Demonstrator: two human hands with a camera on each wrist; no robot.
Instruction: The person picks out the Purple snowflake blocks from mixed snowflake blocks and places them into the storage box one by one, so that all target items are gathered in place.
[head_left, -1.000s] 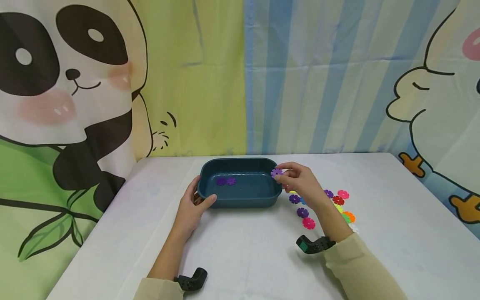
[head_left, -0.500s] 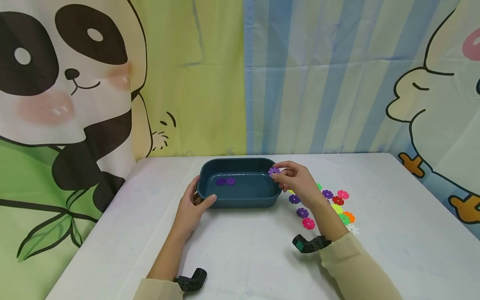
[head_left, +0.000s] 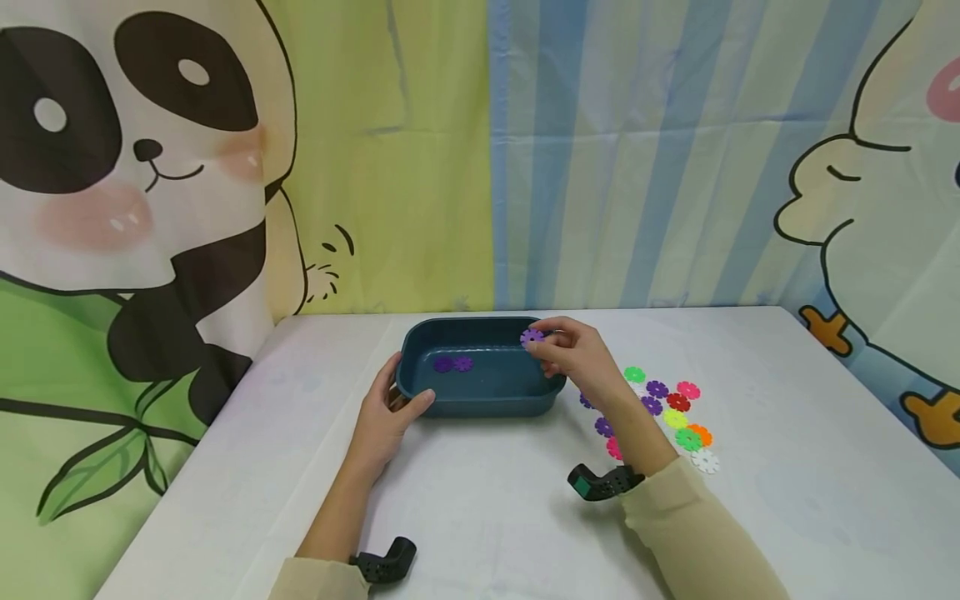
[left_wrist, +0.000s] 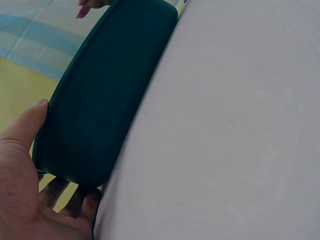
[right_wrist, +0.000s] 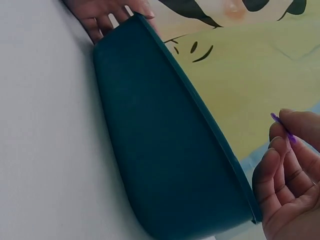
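A dark teal plastic basin (head_left: 480, 407) stands on the white table, with two purple flower-shaped discs (head_left: 463, 364) lying on its floor toward the left. My left hand (head_left: 380, 423) holds the basin's left end, thumb on the rim and fingers around the outer wall, as the left wrist view shows too. Over the right end of the basin, my right hand (head_left: 581, 358) pinches another purple flower-shaped disc (right_wrist: 283, 128) between thumb and forefinger, above rim height.
Several loose discs in green, purple, pink, red, yellow, orange and white (head_left: 704, 461) are scattered right of the basin, partly behind my right forearm. A cartoon-printed curtain (head_left: 615, 167) hangs behind the white tabletop (head_left: 495, 508).
My right hand has moved left with the purple disc, from the basin's right rim to over its inside. The left hand and the basin have stayed in place.
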